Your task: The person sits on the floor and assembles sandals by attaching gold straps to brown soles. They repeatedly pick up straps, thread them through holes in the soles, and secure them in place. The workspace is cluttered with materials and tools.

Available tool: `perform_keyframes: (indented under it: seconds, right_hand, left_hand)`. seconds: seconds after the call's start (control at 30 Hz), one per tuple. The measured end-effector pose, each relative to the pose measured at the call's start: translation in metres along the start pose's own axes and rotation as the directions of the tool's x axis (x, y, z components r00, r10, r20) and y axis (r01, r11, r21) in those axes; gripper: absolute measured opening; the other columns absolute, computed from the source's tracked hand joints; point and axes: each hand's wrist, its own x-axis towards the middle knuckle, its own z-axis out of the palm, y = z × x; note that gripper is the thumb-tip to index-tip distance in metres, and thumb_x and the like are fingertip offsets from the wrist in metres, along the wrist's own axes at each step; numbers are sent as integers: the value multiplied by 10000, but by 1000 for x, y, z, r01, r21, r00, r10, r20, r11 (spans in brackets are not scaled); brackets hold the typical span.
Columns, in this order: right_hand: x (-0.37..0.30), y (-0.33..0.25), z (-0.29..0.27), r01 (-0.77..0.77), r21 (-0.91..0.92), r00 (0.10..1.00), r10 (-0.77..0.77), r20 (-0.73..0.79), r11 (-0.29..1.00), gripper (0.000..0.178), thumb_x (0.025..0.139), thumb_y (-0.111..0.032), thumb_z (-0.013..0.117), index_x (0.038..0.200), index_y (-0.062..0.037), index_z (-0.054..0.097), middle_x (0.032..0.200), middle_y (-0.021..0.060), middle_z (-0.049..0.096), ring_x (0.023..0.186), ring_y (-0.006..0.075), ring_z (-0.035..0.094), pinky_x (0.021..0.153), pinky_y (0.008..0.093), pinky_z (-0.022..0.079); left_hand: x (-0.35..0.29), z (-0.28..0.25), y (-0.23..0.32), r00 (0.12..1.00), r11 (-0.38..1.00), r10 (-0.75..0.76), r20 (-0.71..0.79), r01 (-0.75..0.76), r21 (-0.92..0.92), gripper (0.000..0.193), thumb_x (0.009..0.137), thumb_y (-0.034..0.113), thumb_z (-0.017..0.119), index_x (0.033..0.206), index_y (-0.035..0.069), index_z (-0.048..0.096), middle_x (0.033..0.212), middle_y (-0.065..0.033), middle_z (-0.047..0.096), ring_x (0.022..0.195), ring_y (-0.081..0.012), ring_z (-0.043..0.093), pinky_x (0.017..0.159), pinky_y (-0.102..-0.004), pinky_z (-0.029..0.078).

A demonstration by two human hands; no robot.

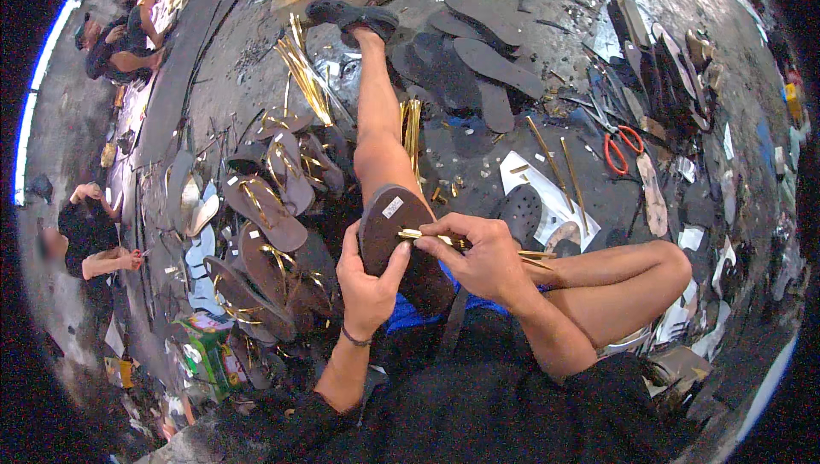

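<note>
Dark brown sole [384,246] front and centre, held up over the person's outstretched leg [378,114], and it's the left hand [367,286] gripping it, fingers on one edge, thumb on the other! Right hand [485,252] pinches a gold strap [405,237] at the sole's face; whether the tip sits in a hole, I can't tell, the grip hides it. Left side now: brown sandals with gold straps [265,212] heaped on the floor [256,24]. Gold strips [306,80] bundle beside the leg, orange-handled scissors [612,128] lie right, dark soles [500,67] farther ahead
</note>
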Motion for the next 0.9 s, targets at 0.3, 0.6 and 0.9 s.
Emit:
perform_keyframes:
  seconds: [0.3, 0.6, 0.9]
  right_hand:
    - [-18, -22, -20, 82, -253, 992, -104, -74, 964, 186, 832, -210, 760, 962, -78, 755, 805, 100, 689, 656, 244, 656, 602, 357, 520]
    - [-24, -18, -31, 137, -247, 989, -147, -22, 959, 186, 816, -153, 763, 975, -56, 748, 864, 120, 714, 688, 253, 683, 615, 349, 530]
    - [-32, -23, -32, 90, -287, 994, -104, -32, 954, 207, 850, -254, 724, 966, -83, 735, 831, 113, 694, 720, 292, 687, 646, 398, 551]
  left_hand:
    - [-15, 10, -4, 998, 994, 52, 27, -49, -94, 401, 825, 24, 749, 1188, 32, 580, 1052, -43, 696, 923, -125, 650, 839, -297, 523]
    - [-21, 16, 6, 995, 993, 103, 6, -102, -63, 322, 840, 19, 742, 1124, 7, 590, 956, -34, 684, 857, -85, 628, 779, -246, 510]
    - [-26, 17, 10, 993, 993, 111, 48, -109, -44, 309, 834, 0, 732, 1116, 13, 606, 947, -28, 681, 852, -84, 627, 772, -240, 509]
